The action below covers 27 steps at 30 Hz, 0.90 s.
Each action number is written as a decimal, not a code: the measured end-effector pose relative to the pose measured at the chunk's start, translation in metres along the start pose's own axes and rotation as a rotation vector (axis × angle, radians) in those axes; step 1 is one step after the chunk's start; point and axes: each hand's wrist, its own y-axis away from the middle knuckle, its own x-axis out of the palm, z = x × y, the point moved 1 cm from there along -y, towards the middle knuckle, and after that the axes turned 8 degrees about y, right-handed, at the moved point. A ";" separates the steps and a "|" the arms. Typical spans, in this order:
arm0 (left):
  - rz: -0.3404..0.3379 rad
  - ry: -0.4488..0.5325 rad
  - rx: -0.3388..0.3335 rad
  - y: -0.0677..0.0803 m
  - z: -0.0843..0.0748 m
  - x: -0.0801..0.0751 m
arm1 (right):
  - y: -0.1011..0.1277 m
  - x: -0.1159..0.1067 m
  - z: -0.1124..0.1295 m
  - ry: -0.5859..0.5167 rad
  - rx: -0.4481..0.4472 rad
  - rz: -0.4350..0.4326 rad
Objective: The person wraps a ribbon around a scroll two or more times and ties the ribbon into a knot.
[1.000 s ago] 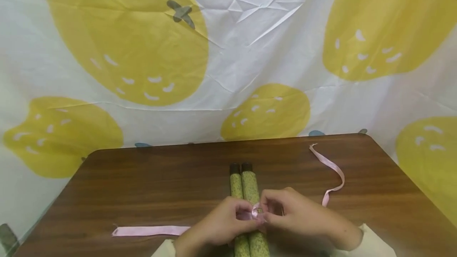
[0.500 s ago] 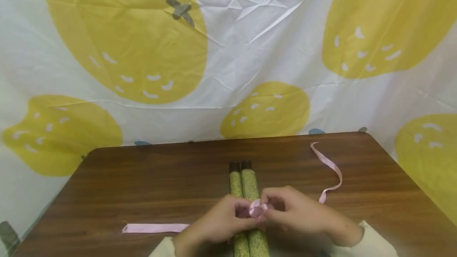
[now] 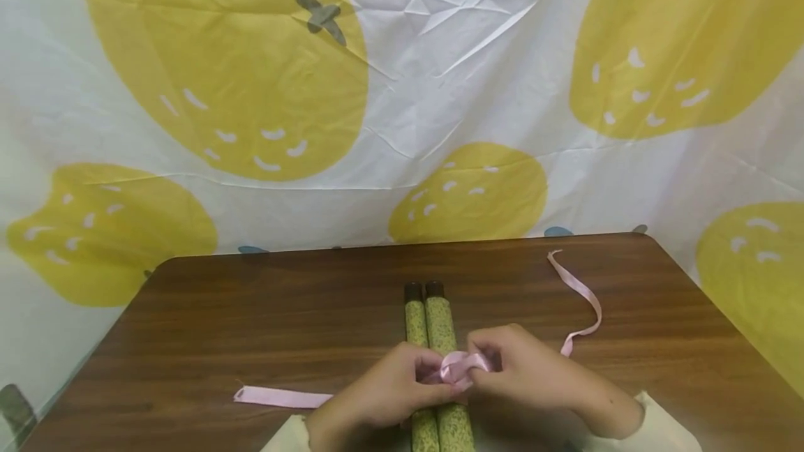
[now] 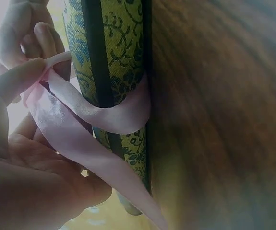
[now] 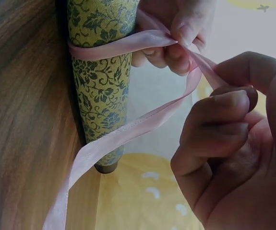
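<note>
Pink satin ribbon (image 3: 457, 365) is wrapped around two green flower-patterned paper rolls (image 3: 433, 330), which lie side by side near the front edge of the brown wooden desk (image 3: 251, 326). One ribbon end is laid flat toward the left front corner, and the other is curled toward the right back corner. The ribbon is pinched by the left hand (image 3: 383, 393) and by the right hand (image 3: 534, 375), right on top of the rolls. A knot seems to be in the making. Next, the two ends likely need to be pulled apart evenly, so the rolls are held snug together.
</note>
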 end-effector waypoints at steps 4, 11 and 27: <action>-0.003 -0.002 -0.009 0.000 -0.001 0.000 | -0.001 -0.002 0.001 0.017 0.039 -0.053; 0.020 0.034 -0.019 0.001 0.000 0.000 | -0.001 -0.009 0.002 -0.035 0.151 -0.210; 0.012 -0.023 -0.014 0.003 0.001 -0.001 | 0.007 -0.037 -0.002 -0.005 0.147 -0.345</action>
